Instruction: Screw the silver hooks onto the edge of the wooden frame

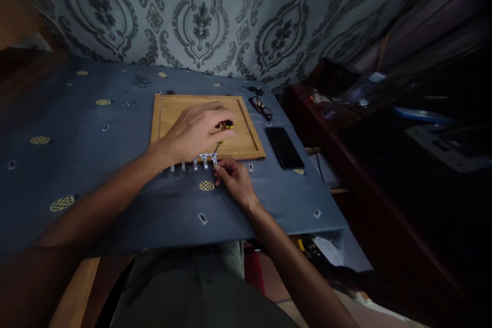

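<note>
my lap (200, 287) in grey-green cloth sits nearest, right under the table edge, with both forearms reaching out over it. my right hand (235, 180) rests on the blue cloth (77, 164) just below the wooden tray (165, 113), fingertips pinched together on the right end of a row of small metal brackets (194, 163). the row runs left to right along the tray's near edge, its long axis level with that edge, the little tabs pointing back toward me.

my left hand (196, 130) hovers above the tray's near half, fingers curled and closed around the black-and-yellow handle of a small screwdriver (223, 136). the screwdriver's long axis slants: handle up and away to the right, thin shaft pointing down and toward me to the left, its tip meeting the rightmost bracket just beside my right fingertips.

to the right of the tray lies a dark phone (284, 147), face up, long axis running away from me, and beyond it a pair of glasses (261, 107) near the tray's far right corner. the cloth carries yellow round patches and small white marks. a patterned wall (200, 20) rises behind the table. the right side of the room is too dark to make out.
</note>
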The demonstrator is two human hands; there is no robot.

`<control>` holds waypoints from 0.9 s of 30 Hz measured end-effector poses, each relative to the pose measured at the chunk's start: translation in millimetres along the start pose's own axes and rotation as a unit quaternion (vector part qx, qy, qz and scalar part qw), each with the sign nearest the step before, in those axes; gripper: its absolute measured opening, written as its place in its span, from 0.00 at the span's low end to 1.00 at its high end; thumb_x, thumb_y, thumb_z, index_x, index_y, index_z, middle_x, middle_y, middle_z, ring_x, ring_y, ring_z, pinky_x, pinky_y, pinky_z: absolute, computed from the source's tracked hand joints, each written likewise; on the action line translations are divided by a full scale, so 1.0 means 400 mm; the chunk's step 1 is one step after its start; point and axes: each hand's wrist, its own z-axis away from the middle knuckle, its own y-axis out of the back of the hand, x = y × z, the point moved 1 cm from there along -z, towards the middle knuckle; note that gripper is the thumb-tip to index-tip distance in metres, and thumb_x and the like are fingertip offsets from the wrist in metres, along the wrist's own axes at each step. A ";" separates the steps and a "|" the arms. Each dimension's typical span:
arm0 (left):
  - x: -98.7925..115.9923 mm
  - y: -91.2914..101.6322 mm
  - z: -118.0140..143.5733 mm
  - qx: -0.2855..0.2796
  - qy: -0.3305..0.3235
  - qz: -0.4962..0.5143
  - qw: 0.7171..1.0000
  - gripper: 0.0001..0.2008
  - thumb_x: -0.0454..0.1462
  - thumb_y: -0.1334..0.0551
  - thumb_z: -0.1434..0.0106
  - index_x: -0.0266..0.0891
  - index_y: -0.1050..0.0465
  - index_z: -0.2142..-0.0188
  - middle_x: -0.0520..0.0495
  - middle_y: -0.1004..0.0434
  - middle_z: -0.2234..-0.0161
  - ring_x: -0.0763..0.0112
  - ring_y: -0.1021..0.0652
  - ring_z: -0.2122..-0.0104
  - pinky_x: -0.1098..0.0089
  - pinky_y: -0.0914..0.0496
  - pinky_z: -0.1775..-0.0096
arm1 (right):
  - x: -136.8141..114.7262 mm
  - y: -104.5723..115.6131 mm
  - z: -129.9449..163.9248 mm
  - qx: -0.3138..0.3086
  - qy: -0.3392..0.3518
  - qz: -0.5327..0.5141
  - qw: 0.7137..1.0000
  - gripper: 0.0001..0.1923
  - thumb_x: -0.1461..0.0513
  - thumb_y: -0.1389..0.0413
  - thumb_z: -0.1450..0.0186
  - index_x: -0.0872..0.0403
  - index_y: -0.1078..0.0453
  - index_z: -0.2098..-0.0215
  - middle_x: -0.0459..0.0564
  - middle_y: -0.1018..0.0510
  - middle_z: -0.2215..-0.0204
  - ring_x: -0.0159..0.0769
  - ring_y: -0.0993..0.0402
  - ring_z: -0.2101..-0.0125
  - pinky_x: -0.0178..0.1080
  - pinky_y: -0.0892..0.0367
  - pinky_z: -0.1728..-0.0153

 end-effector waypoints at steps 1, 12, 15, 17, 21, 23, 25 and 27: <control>0.001 0.000 0.000 -0.004 0.002 -0.001 1.000 0.07 0.37 0.36 0.33 0.38 0.22 0.58 0.46 0.18 0.59 0.67 0.21 0.60 0.69 0.31 0.58 | 0.000 -0.001 0.000 0.000 0.000 -0.002 1.000 0.25 0.39 0.40 0.38 0.51 0.31 0.73 0.43 0.26 0.81 0.33 0.28 0.82 0.36 0.34 0.74; -0.006 0.003 0.000 0.001 0.002 -0.009 1.000 0.09 0.38 0.38 0.31 0.39 0.21 0.55 0.45 0.17 0.56 0.65 0.19 0.57 0.66 0.28 0.55 | -0.001 0.000 0.000 0.002 -0.007 -0.007 1.000 0.25 0.38 0.39 0.39 0.51 0.31 0.73 0.43 0.24 0.80 0.33 0.27 0.82 0.37 0.33 0.75; -0.005 0.000 0.001 0.009 -0.013 -0.013 1.000 0.08 0.37 0.38 0.31 0.38 0.21 0.57 0.45 0.18 0.59 0.65 0.19 0.58 0.66 0.28 0.55 | 0.001 0.000 -0.001 0.001 -0.004 0.002 1.000 0.26 0.38 0.40 0.39 0.51 0.31 0.73 0.43 0.24 0.80 0.33 0.27 0.82 0.37 0.32 0.74; -0.005 0.002 0.002 0.013 -0.014 -0.005 1.000 0.09 0.35 0.39 0.32 0.39 0.21 0.55 0.46 0.17 0.59 0.66 0.19 0.58 0.66 0.28 0.55 | 0.001 0.000 -0.001 0.002 -0.001 0.006 1.000 0.26 0.37 0.40 0.39 0.51 0.31 0.73 0.43 0.25 0.81 0.33 0.27 0.82 0.36 0.32 0.74; -0.005 0.008 0.000 0.012 0.005 0.024 1.000 0.12 0.33 0.38 0.33 0.41 0.22 0.52 0.47 0.16 0.56 0.68 0.19 0.61 0.67 0.28 0.54 | 0.001 -0.001 -0.001 0.001 -0.003 0.006 1.000 0.27 0.37 0.41 0.39 0.51 0.31 0.73 0.43 0.24 0.80 0.33 0.27 0.82 0.36 0.33 0.74; -0.004 0.009 -0.001 0.003 0.020 0.019 1.000 0.10 0.34 0.37 0.33 0.40 0.22 0.52 0.46 0.16 0.56 0.68 0.19 0.62 0.67 0.28 0.56 | 0.000 -0.001 -0.001 0.001 -0.005 0.001 1.000 0.27 0.37 0.40 0.39 0.51 0.31 0.73 0.43 0.24 0.79 0.33 0.27 0.82 0.36 0.33 0.75; -0.002 0.007 -0.002 -0.004 0.024 0.005 1.000 0.09 0.36 0.36 0.33 0.38 0.22 0.54 0.45 0.17 0.56 0.66 0.19 0.59 0.66 0.28 0.55 | 0.000 -0.001 -0.001 0.002 -0.006 -0.003 1.000 0.27 0.37 0.40 0.39 0.51 0.31 0.73 0.44 0.24 0.79 0.33 0.27 0.82 0.36 0.33 0.75; -0.001 0.005 -0.001 -0.003 0.015 -0.005 1.000 0.08 0.37 0.36 0.33 0.38 0.22 0.55 0.45 0.17 0.57 0.65 0.19 0.58 0.66 0.28 0.55 | -0.001 0.000 0.000 0.003 -0.005 0.000 1.000 0.26 0.38 0.40 0.39 0.51 0.31 0.73 0.43 0.24 0.80 0.33 0.27 0.82 0.36 0.33 0.75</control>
